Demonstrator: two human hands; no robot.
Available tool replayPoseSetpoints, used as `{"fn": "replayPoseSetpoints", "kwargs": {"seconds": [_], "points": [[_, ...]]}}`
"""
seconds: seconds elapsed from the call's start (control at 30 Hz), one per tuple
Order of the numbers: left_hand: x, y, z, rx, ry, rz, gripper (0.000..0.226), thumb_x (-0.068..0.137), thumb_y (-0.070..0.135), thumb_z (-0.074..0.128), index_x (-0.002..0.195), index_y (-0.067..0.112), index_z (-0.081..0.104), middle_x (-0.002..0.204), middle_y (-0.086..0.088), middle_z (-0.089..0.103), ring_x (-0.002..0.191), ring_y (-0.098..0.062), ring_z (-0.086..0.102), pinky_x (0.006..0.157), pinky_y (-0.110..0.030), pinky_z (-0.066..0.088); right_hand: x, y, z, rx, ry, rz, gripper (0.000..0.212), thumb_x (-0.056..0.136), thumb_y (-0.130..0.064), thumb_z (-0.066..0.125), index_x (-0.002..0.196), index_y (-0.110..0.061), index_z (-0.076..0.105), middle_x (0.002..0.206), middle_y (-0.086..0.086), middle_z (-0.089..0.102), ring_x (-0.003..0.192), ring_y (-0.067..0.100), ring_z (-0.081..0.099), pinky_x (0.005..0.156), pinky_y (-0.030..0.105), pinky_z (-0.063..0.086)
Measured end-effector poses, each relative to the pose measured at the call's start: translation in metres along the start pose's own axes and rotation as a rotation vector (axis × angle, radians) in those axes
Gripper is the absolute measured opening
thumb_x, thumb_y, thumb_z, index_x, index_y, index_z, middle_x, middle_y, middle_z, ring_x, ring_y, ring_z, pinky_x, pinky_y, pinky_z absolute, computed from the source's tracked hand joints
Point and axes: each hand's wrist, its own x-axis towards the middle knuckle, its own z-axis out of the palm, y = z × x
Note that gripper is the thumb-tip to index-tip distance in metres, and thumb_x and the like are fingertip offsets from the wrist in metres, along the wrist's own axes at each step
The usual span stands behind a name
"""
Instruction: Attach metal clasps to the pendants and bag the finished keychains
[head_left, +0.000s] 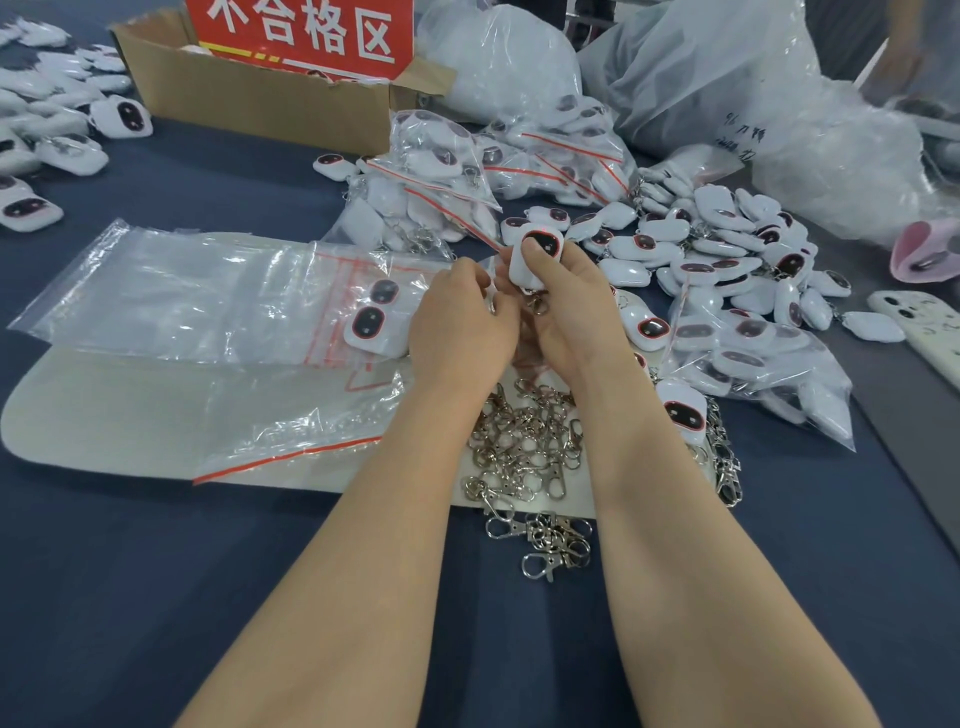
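Silver metal swivel clasps (524, 452) are lying heaped at lower centre on the dark blue tabletop (156, 597). Just above, at mid-frame, the right hand (569, 317) is gripping a white rounded plastic pendant with a red-ringed dark face (537, 257), thumb pressing its front. The left hand (460, 322) is holding its fingers curled in beside it; whether they are pinching anything cannot be told

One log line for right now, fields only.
right hand holds pendant | left hand at clasp, grip hidden | bag holds two pendants | spare clasps piled
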Motion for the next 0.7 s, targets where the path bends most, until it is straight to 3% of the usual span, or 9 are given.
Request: {"fn": "replayPoseSetpoints", "kwargs": {"seconds": [0.17, 0.4, 0.57, 0.63, 0.7], "points": [[0.001, 0.000, -0.001, 0.003, 0.013, 0.006, 0.021, 0.091, 0.029, 0.053, 0.105, 0.013, 0.054, 0.103, -0.002, 0.061, 0.092, -0.022, 0.058, 0.077, -0.034, 0.045, 0.000, 0.001, -0.001, -0.040, -0.015, -0.016, 0.008, 0.096, -0.005, 0.052, 0.098, -0.007, 0.060, 0.091, 0.008, 0.066, 0.078, 0.013, 0.065, 0.076, 0.024, 0.055], [0.001, -0.002, 0.003, -0.002, 0.024, 0.001, 0.022, 0.090, 0.029, 0.054, 0.107, 0.014, 0.054, 0.103, -0.001, 0.061, 0.090, -0.020, 0.057, 0.072, -0.029, 0.040, 0.000, 0.000, 0.000, -0.041, 0.027, -0.005, 0.008, 0.097, -0.008, 0.053, 0.101, -0.007, 0.060, 0.090, 0.008, 0.066, 0.075, 0.010, 0.066, 0.065, 0.019, 0.053], [0.000, -0.001, 0.003, 0.019, -0.013, 0.017, 0.031, 0.086, 0.035, 0.060, 0.107, 0.014, 0.054, 0.107, -0.004, 0.061, 0.095, -0.025, 0.058, 0.079, -0.037, 0.047, 0.001, -0.001, 0.005, -0.437, 0.283, -0.062, 0.027, 0.091, -0.027, 0.064, 0.103, -0.009, 0.050, 0.083, 0.004, 0.066, 0.048, -0.002, 0.060, 0.046, 0.015, 0.044], [-0.001, 0.000, 0.002, 0.048, -0.030, 0.034, 0.030, 0.087, 0.033, 0.059, 0.106, 0.012, 0.053, 0.107, -0.006, 0.061, 0.096, -0.027, 0.057, 0.080, -0.038, 0.047, 0.001, -0.005, 0.009, -0.509, 0.346, -0.119, 0.029, 0.087, -0.032, 0.069, 0.089, -0.017, 0.044, 0.082, 0.008, 0.067, 0.053, 0.007, 0.063, 0.054, 0.023, 0.048], [0.000, 0.000, 0.000, 0.037, -0.030, 0.024, 0.026, 0.088, 0.027, 0.056, 0.107, 0.010, 0.053, 0.107, -0.007, 0.060, 0.096, -0.028, 0.057, 0.080, -0.037, 0.046, 0.002, -0.009, 0.013, -0.636, 0.349, -0.185, 0.026, 0.086, -0.033, 0.068, 0.084, -0.014, 0.049, 0.079, 0.007, 0.067, 0.064, 0.014, 0.066, 0.069, 0.033, 0.053]]}}
